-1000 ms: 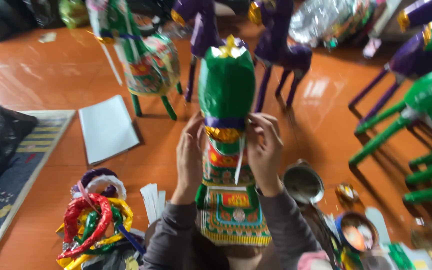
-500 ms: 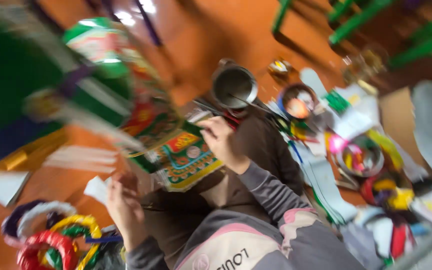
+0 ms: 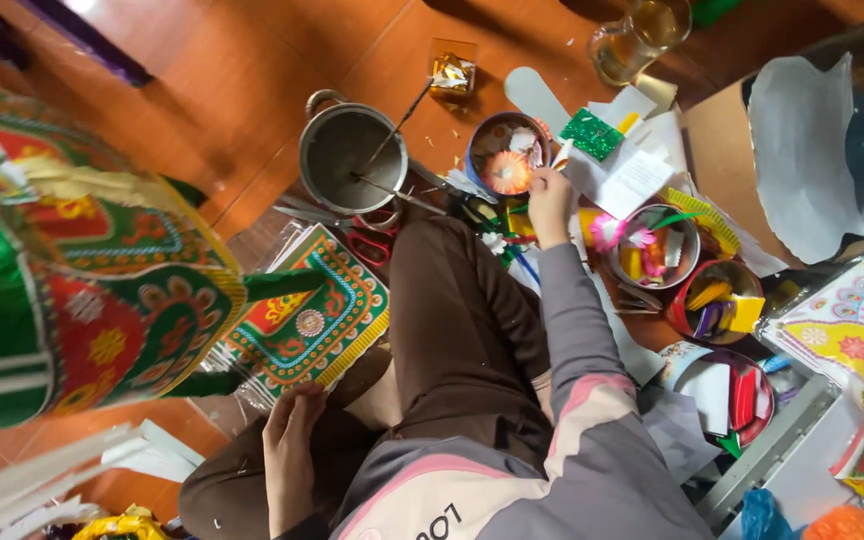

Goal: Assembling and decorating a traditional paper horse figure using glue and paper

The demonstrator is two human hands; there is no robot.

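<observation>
I sit on an orange tiled floor with my legs in brown trousers. My right hand (image 3: 550, 195) reaches forward to a small bowl (image 3: 483, 135) that holds an orange paper flower (image 3: 507, 172); its bunched fingertips touch the bowl's near rim, and whether they pinch anything is hidden. My left hand (image 3: 292, 450) rests on my left knee with nothing seen in it. Just beside it hangs the patterned green, red and yellow panel (image 3: 312, 320) of a large green paper figure (image 3: 82, 290), which fills the left side and stands free of both hands.
A metal pot (image 3: 352, 160) with thin sticks stands ahead, with red-handled scissors (image 3: 372, 245) beside it. Bowls of coloured paper bits (image 3: 652, 245) (image 3: 717, 300), a glass mug (image 3: 637, 35), a cardboard box (image 3: 732, 140) and printed sheets (image 3: 852, 320) crowd the right.
Both hands have let go of the green paper figure. My view swung right and down; the right hand moved to the bowl, and the left dropped onto my knee.
</observation>
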